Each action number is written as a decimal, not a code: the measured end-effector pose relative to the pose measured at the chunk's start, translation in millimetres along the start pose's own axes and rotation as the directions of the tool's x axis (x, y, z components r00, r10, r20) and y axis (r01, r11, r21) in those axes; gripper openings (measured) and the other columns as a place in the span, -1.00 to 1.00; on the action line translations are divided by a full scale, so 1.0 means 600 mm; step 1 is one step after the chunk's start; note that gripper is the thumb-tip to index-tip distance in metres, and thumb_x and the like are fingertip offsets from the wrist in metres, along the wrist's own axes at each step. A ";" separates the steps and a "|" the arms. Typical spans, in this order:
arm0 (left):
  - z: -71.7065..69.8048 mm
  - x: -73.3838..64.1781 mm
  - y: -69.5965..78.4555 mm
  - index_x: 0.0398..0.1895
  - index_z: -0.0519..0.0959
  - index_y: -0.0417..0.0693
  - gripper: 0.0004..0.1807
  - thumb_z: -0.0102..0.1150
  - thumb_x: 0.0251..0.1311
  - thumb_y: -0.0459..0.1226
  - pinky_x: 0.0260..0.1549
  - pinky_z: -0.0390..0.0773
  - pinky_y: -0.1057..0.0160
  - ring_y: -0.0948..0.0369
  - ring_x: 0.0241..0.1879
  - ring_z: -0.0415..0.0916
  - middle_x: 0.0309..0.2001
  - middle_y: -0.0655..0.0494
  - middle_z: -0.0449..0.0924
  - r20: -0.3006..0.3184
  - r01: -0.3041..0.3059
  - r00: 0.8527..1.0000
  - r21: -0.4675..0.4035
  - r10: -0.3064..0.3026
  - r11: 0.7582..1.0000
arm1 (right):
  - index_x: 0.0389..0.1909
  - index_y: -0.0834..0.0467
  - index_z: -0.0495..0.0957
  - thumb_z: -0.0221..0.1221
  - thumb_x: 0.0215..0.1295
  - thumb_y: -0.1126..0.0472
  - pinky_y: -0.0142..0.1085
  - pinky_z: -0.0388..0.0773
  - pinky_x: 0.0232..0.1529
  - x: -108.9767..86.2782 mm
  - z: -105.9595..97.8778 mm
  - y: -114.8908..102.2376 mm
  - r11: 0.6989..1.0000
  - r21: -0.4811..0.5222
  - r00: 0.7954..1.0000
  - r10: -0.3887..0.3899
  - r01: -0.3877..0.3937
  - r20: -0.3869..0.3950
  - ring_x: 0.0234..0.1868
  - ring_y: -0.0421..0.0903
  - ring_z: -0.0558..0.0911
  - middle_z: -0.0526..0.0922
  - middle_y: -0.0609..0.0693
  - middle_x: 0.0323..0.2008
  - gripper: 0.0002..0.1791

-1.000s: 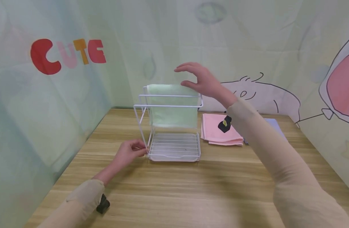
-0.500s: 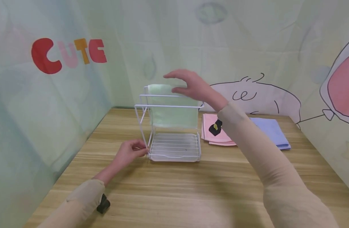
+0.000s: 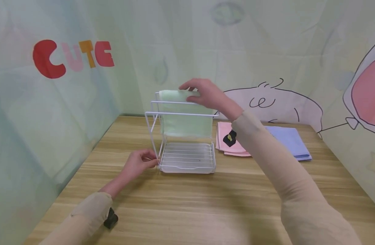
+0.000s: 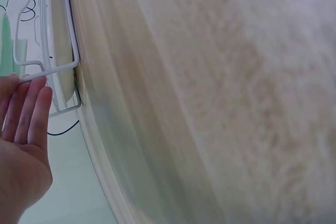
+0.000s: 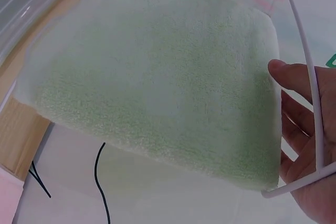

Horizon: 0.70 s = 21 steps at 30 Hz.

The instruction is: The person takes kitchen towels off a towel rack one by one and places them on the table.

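A white wire rack (image 3: 181, 114) with upper rails stands on the table, a clear tray at its base. Over its rear rail hangs a pale green towel (image 3: 187, 126), fluffy in the right wrist view. My left hand (image 3: 138, 164) pinches the rack's lower left wire between thumb and fingers; the left wrist view shows the fingertips of that hand (image 4: 29, 124) at the wire. At the rack's top, my right hand (image 3: 207, 93) pinches the towel's upper edge, thumb on the near side. In the right wrist view its fingers (image 5: 294, 116) pass behind the towel (image 5: 163, 77).
Right of the rack lie a folded pink cloth (image 3: 236, 149), partly behind the right forearm, and a folded blue cloth (image 3: 289, 141). The wooden table (image 3: 187, 204) extends in front. Printed curtains (image 3: 138, 51) stand close behind and on both sides.
My right hand has moved left and down to the towel's top edge, and its fingers have drawn in on it. My left hand stays at the rack's lower wire.
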State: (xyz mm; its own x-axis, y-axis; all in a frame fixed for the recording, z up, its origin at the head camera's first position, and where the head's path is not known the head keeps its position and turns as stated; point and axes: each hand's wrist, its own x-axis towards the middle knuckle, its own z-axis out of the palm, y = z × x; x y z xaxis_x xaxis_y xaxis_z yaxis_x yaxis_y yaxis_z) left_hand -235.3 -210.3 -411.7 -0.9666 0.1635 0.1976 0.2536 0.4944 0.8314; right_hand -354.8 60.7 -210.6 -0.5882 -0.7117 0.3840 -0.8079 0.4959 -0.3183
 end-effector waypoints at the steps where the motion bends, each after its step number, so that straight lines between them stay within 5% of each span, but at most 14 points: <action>1: 0.000 0.000 0.000 -0.34 0.59 -0.23 -0.83 0.32 0.04 -0.31 -0.38 0.70 0.37 0.17 -0.38 0.66 -0.32 -0.14 0.67 -0.001 -0.002 1.000 0.002 0.002 1.000 | 0.10 0.11 0.50 0.22 0.20 0.25 -0.31 0.48 0.16 0.001 0.001 -0.002 1.000 -0.005 1.000 0.018 -0.018 0.001 0.03 -0.13 0.53 0.59 -0.04 0.07 -0.59; 9: -0.002 -0.001 -0.001 -0.36 0.58 -0.23 -0.85 0.32 0.03 -0.33 -0.39 0.70 0.37 0.09 -0.37 0.68 -0.33 -0.15 0.67 -0.011 0.007 1.000 0.000 -0.007 1.000 | 0.04 0.13 0.54 0.18 0.24 0.26 -0.27 0.53 0.10 0.009 0.007 -0.017 0.979 -0.091 0.983 0.184 -0.182 0.008 -0.02 -0.12 0.55 0.62 0.01 -0.03 -0.67; 21: -0.003 -0.002 0.000 -0.35 0.58 -0.24 -0.82 0.33 0.03 -0.31 -0.40 0.70 0.37 0.07 -0.37 0.68 -0.32 -0.16 0.67 -0.005 0.012 1.000 0.004 -0.012 1.000 | -0.06 0.19 0.61 0.15 0.26 0.31 -0.28 0.59 0.02 0.006 0.011 -0.024 0.974 -0.139 0.983 0.175 -0.182 -0.062 -0.08 -0.09 0.61 0.68 0.06 -0.11 -0.76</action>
State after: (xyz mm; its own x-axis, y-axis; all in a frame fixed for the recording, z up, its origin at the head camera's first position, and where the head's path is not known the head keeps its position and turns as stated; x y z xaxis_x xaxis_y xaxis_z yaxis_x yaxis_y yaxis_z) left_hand -234.3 -212.1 -411.2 -0.9698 0.1534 0.1898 0.2418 0.4998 0.8317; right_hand -345.1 48.0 -210.2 -0.7214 -0.5817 0.3757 -0.6845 0.6812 -0.2596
